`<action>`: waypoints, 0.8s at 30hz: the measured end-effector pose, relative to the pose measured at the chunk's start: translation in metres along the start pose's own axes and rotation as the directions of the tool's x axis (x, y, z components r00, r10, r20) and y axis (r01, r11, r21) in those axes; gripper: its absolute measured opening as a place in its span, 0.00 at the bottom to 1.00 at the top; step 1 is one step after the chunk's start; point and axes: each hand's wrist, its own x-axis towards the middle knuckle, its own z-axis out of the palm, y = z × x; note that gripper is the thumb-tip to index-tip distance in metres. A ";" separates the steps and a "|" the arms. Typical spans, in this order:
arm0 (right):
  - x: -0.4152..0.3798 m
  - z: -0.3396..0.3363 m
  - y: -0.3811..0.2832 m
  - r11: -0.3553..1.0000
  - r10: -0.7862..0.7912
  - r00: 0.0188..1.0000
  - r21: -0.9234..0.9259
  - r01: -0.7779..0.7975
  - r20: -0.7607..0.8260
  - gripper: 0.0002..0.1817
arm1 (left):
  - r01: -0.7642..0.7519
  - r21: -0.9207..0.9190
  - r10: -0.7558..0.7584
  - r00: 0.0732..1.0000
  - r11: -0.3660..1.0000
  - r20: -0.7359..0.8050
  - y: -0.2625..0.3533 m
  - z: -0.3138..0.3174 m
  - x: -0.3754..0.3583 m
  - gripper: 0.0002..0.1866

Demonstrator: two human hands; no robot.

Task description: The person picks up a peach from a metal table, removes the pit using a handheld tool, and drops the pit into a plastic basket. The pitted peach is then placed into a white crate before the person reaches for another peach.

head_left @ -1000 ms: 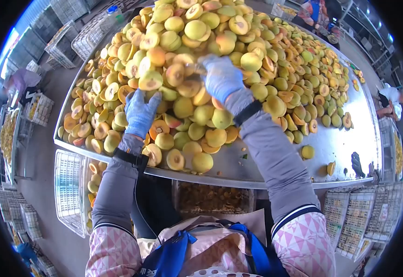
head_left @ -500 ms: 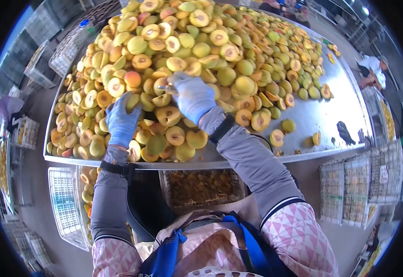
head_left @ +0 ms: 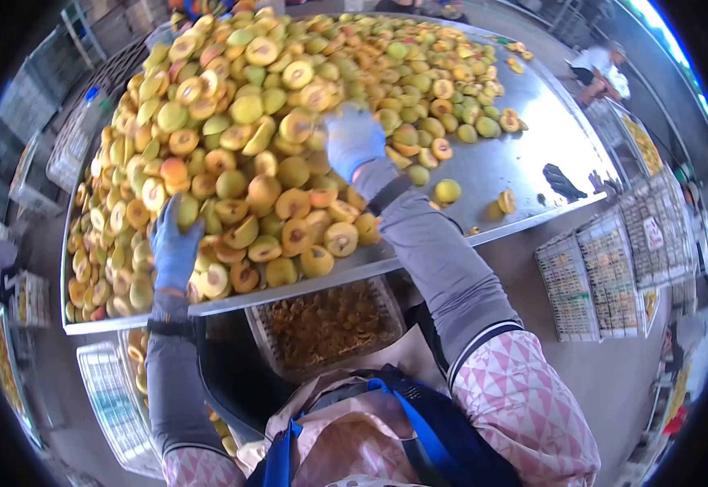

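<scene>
Hands apart: left hand (head_left: 175, 247) and right hand (head_left: 352, 140) rest on yellow-orange halved peaches (head_left: 264, 122)

The desk (head_left: 524, 174) carries a heap of halved fruit (head_left: 248, 130) that covers its left and middle parts; a few single halves (head_left: 448, 191) lie apart on the right part. The left hand (head_left: 174, 247) rests on the heap near the front-left edge. The right hand (head_left: 354, 140) rests on the heap near its middle, further back. Below the front edge of the desk, between the two arms, stands a tray (head_left: 325, 325) with pits in it. A crate (head_left: 114, 398) stands on the floor to the left of the tray. Stacked crates (head_left: 605, 276) stand to the right of the desk.
</scene>
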 end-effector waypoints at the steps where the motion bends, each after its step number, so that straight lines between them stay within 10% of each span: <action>1: -0.002 0.007 0.007 0.999 0.049 0.997 -0.001 -0.049 0.054 0.09 | -0.003 -0.002 0.003 1.000 1.000 0.022 0.003 -0.006 0.000 0.35; 7: -0.015 0.021 0.014 0.992 0.103 0.987 0.057 -0.110 0.120 0.09 | 0.041 0.050 -0.038 0.998 0.998 -0.059 -0.001 -0.019 0.002 0.35; 10: 0.000 0.005 0.020 0.919 0.065 0.967 0.363 -0.155 0.248 0.15 | 0.067 -0.281 -0.098 0.990 0.957 -0.099 0.021 -0.041 0.003 0.29; 13: -0.011 -0.068 0.017 -0.137 -0.222 0.873 0.873 -0.469 0.434 0.24 | 0.188 -0.849 -0.174 0.978 0.494 0.115 0.063 -0.070 -0.003 0.20; 15: -0.026 -0.134 0.004 -0.323 -0.383 0.811 0.759 -0.566 0.442 0.23 | 0.342 -0.909 -0.133 0.938 0.236 0.319 0.126 -0.095 -0.015 0.20; 18: -0.062 -0.183 -0.016 -0.354 -0.382 0.878 0.832 -0.428 0.289 0.29 | 0.490 -0.870 0.239 0.853 -0.061 0.464 0.189 -0.109 -0.043 0.24; 21: -0.104 -0.207 -0.021 0.249 -0.426 0.879 0.962 -0.114 0.214 0.30 | 0.693 -0.589 0.582 0.700 -0.416 0.414 0.225 -0.097 -0.067 0.23; 24: -0.154 -0.225 -0.029 0.017 -0.407 0.849 0.932 -0.361 0.336 0.37 | 0.559 -0.685 0.326 0.829 -0.467 0.455 0.248 -0.103 -0.099 0.20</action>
